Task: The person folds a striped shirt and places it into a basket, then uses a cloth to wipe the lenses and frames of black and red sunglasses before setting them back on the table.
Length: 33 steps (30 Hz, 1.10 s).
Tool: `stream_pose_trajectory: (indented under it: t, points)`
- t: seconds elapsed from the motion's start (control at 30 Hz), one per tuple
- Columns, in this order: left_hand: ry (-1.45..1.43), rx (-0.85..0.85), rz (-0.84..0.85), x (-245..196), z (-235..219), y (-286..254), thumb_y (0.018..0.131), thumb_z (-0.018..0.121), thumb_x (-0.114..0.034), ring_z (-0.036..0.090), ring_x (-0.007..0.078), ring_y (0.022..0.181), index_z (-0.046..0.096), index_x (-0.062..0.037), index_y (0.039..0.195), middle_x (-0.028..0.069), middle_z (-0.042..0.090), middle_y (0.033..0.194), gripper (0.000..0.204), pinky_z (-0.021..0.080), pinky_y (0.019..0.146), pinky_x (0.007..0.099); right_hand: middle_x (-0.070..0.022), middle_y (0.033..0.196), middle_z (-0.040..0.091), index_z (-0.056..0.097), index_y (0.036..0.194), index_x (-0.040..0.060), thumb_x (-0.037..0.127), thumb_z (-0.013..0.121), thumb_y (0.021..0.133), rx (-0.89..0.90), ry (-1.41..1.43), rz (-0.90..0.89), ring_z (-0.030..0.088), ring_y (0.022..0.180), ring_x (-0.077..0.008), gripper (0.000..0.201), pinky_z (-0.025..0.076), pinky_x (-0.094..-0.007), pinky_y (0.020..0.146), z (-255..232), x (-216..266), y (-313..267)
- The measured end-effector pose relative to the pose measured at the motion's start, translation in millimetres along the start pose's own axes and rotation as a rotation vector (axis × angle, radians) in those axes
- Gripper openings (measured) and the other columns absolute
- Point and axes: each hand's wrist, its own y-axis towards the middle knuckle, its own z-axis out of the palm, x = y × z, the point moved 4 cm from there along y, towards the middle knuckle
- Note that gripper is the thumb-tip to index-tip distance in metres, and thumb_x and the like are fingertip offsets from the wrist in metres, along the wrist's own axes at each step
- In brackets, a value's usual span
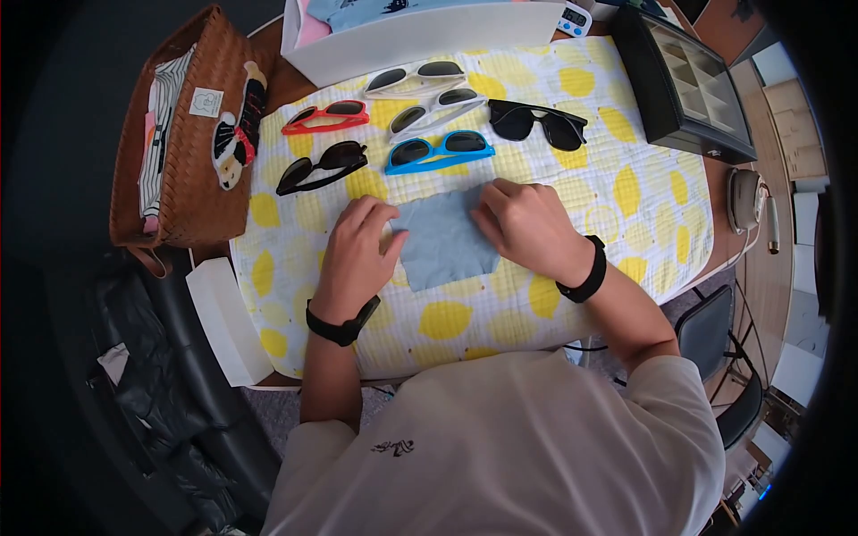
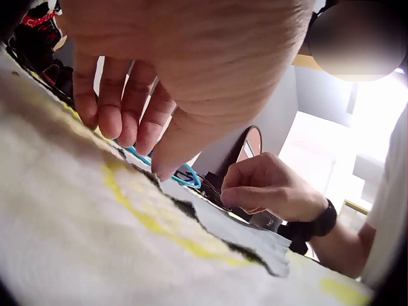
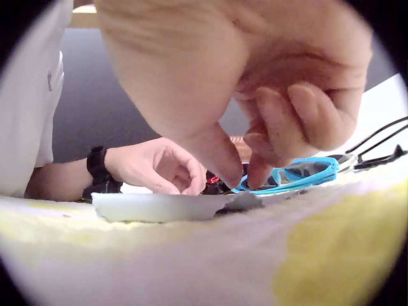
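A grey-blue cloth (image 1: 444, 239) lies spread out in front of the person, its edge rumpled in the right wrist view. At its upper left corner is the left hand (image 1: 359, 243), fingers extended and slightly bent, thumb tip right at the cloth's edge in the left wrist view. The right hand (image 1: 534, 225) pinches the upper right corner with thumb and index finger, its other fingers curled in. Just beyond the cloth sit blue sunglasses (image 1: 440, 153). Black sunglasses (image 1: 323, 167) and red sunglasses (image 1: 325, 117) stand to the left, dark large-lensed sunglasses (image 1: 537, 124) to the right.
White sunglasses (image 1: 416, 79) and a second white pair (image 1: 435, 113) stand farther back. A lemon-print cover (image 1: 444, 320) lies over the table. Around it are a woven basket (image 1: 186, 134), a white box (image 1: 429, 45), a black compartment case (image 1: 686, 85) and a small timer (image 1: 574, 20).
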Motion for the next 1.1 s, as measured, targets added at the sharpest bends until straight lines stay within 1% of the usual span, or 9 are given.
stream_pose_trajectory:
  t: [0.03, 0.1, 0.2, 0.5, 0.63, 0.73, 0.8, 0.93, 1.1]
  points:
    - [0.0, 0.001, -0.001, 1, 1, -1, 0.082, 0.08, 0.001, 0.067, 0.0352, 0.094, 0.065, 0.0001, 0.102, 0.0157, 0.064, 0.1, 0.025, 0.054, 0.081, 0.0423, -0.0167, 0.082, 0.067, 0.062, 0.084, 0.0013, 0.017, 0.069, 0.093, 0.001, 0.001, 0.0, 0.069, 0.068, -0.0387, 0.02, 0.055, -0.049, 0.06, 1, 0, -1]
    - [-0.03, 0.029, -0.036, 6, 4, -2, 0.083, 0.078, 0.003, 0.067, 0.0344, 0.089, 0.066, 0.0011, 0.095, 0.0149, 0.065, 0.095, 0.017, 0.054, 0.078, 0.0417, -0.0168, 0.08, 0.068, 0.062, 0.084, 0.0018, 0.017, 0.069, 0.093, 0.013, 0.036, -0.021, 0.069, 0.069, -0.039, 0.019, 0.056, -0.0494, 0.061, 4, 1, -2]
    - [-0.021, 0.02, -0.002, 5, 6, -2, 0.083, 0.076, 0.005, 0.067, 0.0334, 0.084, 0.067, 0.002, 0.091, 0.014, 0.064, 0.089, 0.013, 0.054, 0.075, 0.0412, -0.0171, 0.081, 0.068, 0.063, 0.085, 0.0017, 0.017, 0.068, 0.093, 0.046, 0.003, -0.016, 0.07, 0.07, -0.0392, 0.018, 0.056, -0.0495, 0.061, 6, 0, -3]
    - [-0.036, 0.047, 0.004, -7, 2, 0, 0.081, 0.08, 0.002, 0.065, 0.0336, 0.082, 0.067, 0.001, 0.091, 0.0138, 0.064, 0.088, 0.016, 0.053, 0.074, 0.0408, -0.0186, 0.078, 0.069, 0.063, 0.088, 0.0008, 0.016, 0.07, 0.092, 0.048, 0.048, -0.02, 0.07, 0.071, -0.0401, 0.017, 0.056, -0.0499, 0.062, 5, 1, -3]
    - [-0.052, 0.064, 0.002, -3, 5, -2, 0.081, 0.08, 0.002, 0.065, 0.0334, 0.081, 0.068, 0.0012, 0.09, 0.0134, 0.063, 0.087, 0.016, 0.053, 0.074, 0.041, -0.0186, 0.079, 0.069, 0.063, 0.089, 0.0007, 0.016, 0.07, 0.092, 0.074, 0.041, -0.013, 0.07, 0.072, -0.0401, 0.017, 0.056, -0.0496, 0.063, 7, 0, -3]
    - [-0.062, 0.06, 0.002, 0, 8, -3, 0.081, 0.079, 0.003, 0.065, 0.033, 0.081, 0.068, 0.0013, 0.088, 0.0131, 0.063, 0.085, 0.014, 0.053, 0.074, 0.041, -0.0185, 0.08, 0.07, 0.063, 0.089, 0.0003, 0.015, 0.069, 0.092, 0.083, 0.06, -0.029, 0.07, 0.072, -0.0399, 0.016, 0.056, -0.0497, 0.063, 9, -1, -3]
    - [-0.047, 0.044, 0.039, 0, 8, -4, 0.082, 0.077, 0.005, 0.065, 0.0322, 0.08, 0.068, 0.0013, 0.087, 0.0128, 0.063, 0.084, 0.011, 0.053, 0.073, 0.0405, -0.0183, 0.08, 0.07, 0.063, 0.089, -0.0003, 0.014, 0.068, 0.092, 0.06, 0.074, -0.046, 0.07, 0.072, -0.0398, 0.015, 0.056, -0.0498, 0.063, 9, -1, -3]
    - [-0.048, 0.056, 0.022, 1, 9, -4, 0.082, 0.075, 0.007, 0.065, 0.0314, 0.079, 0.068, 0.0011, 0.087, 0.0126, 0.063, 0.084, 0.011, 0.053, 0.072, 0.04, -0.0181, 0.08, 0.07, 0.062, 0.088, -0.0008, 0.011, 0.066, 0.091, 0.068, 0.071, -0.051, 0.069, 0.071, -0.0401, 0.014, 0.056, -0.0496, 0.063, 8, 1, -2]
    - [-0.036, 0.027, 0.051, -1, 7, -3, 0.081, 0.074, 0.008, 0.064, 0.0307, 0.077, 0.066, 0.0006, 0.086, 0.0119, 0.062, 0.082, 0.012, 0.052, 0.071, 0.0396, -0.0187, 0.079, 0.069, 0.059, 0.086, -0.0014, 0.008, 0.065, 0.089, 0.084, 0.078, -0.048, 0.068, 0.07, -0.041, 0.012, 0.054, -0.0505, 0.061, 7, 2, -2]
